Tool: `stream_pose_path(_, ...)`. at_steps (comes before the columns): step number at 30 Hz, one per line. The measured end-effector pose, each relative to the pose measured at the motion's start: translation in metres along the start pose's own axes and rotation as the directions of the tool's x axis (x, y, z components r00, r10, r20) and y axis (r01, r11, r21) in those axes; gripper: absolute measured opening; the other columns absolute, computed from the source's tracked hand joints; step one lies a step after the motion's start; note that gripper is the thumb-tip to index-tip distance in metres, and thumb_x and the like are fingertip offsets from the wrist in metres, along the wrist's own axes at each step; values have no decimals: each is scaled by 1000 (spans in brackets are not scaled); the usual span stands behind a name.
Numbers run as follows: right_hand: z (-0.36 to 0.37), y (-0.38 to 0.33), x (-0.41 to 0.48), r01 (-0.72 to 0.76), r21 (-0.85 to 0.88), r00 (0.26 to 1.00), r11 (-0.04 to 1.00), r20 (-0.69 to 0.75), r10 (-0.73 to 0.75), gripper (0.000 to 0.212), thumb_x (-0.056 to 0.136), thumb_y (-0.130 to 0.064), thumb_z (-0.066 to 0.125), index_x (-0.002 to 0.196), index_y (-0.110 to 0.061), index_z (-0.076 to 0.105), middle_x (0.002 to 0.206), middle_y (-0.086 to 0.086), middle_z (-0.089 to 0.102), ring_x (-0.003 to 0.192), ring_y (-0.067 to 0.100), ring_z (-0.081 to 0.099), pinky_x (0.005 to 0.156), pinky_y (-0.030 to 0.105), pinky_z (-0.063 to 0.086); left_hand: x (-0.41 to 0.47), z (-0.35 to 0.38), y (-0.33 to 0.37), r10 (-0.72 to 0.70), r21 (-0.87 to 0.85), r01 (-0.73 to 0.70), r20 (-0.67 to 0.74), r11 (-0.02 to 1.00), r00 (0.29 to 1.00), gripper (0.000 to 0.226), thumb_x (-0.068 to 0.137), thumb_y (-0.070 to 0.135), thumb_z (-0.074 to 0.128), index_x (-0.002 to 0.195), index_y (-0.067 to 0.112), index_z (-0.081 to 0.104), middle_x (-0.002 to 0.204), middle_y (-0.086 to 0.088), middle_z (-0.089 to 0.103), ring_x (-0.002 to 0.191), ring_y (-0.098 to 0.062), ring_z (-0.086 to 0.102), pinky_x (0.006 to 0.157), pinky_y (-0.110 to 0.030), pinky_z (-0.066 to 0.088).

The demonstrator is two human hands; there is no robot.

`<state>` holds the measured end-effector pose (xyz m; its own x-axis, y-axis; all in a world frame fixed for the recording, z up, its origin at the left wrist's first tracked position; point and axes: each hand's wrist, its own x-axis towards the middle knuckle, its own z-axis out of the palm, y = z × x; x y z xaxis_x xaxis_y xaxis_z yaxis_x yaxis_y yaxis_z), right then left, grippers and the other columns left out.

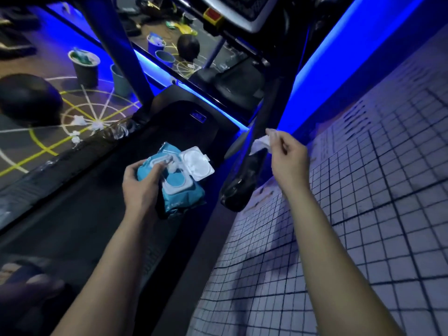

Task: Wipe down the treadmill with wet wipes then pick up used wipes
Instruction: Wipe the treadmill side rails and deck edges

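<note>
A blue pack of wet wipes with its white flip lid open is gripped by my left hand above the black treadmill belt. A tuft of wipe sticks out of the pack's opening. My right hand pinches a crumpled white wipe right beside the treadmill's dark right handrail. Several used white wipes lie on the floor to the left of the treadmill. The treadmill console is at the top of the view.
A white tiled wall runs along the right, with a blue light strip above it. On the left floor stand a grey bin full of rubbish, a second bucket and a black ball. A mirror behind the treadmill repeats them.
</note>
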<state>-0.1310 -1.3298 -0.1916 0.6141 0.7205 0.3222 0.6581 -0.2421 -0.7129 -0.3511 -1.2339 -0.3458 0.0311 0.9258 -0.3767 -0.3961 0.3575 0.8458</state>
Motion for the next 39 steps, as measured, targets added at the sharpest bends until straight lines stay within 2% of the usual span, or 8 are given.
stream_pose_path(5,21,32,-2,97,-123,966,988,249,-64,24,105,-30,53,112,-24,75,104,-21,73,97,-12,63,97,30,52,-10,-13,-10,-33,-17,33,4,999,999,43,69,44,90,105,33,69,107,-9,77,98,-29,76,89,-57,61)
stream_pose_path(9,27,29,-48,146,25,964,989,223,-148,20,106,-25,53,104,-19,72,97,-15,76,89,11,72,82,37,57,-20,-31,-26,-62,3,62,3,998,998,33,79,35,88,106,31,69,107,-13,76,101,-37,74,89,-59,60)
stream_pose_path(12,27,15,-84,161,136,948,978,255,-191,21,106,-23,53,109,-14,72,92,-9,76,89,7,72,78,27,56,-25,-30,-26,-64,0,64,-3,998,998,32,81,32,89,106,30,69,107,-15,76,101,-40,74,89,-62,59)
stream_pose_path(15,28,4,-93,19,271,942,962,318,-108,22,106,-19,51,112,-12,71,93,-1,77,90,14,74,80,35,60,-24,-23,-13,-66,-26,66,-5,997,998,37,79,33,90,109,29,68,106,-16,76,97,-37,75,85,-60,61)
stream_pose_path(20,9,11,-15,-222,531,949,818,-77,307,24,105,-21,53,106,-10,74,99,4,78,99,22,73,97,48,56,-27,-11,11,16,-11,-15,40,1000,999,36,89,23,81,120,19,63,101,-10,74,74,-15,75,57,-29,59)
stream_pose_path(30,23,23,11,-355,385,929,852,42,368,20,91,-27,70,73,-26,77,89,14,76,87,26,72,84,52,58,-32,-10,-1,2,11,-3,92,1000,996,37,84,20,86,115,19,65,104,-15,77,86,-26,75,72,-39,63)
stream_pose_path(37,25,31,17,-118,-122,969,985,-229,88,13,88,-27,77,98,-19,78,98,2,59,95,23,59,88,34,50,-34,-9,2,2,27,-4,80,1000,997,40,85,21,85,119,17,64,100,-13,77,80,-21,76,61,-32,60)
stream_pose_path(39,29,32,8,-127,-73,976,989,-187,111,21,85,-22,79,105,-17,77,94,3,57,86,20,59,80,26,48,-36,-8,6,3,27,-5,82,1000,997,41,85,20,85,120,15,64,98,-12,77,76,-19,75,57,-29,59)
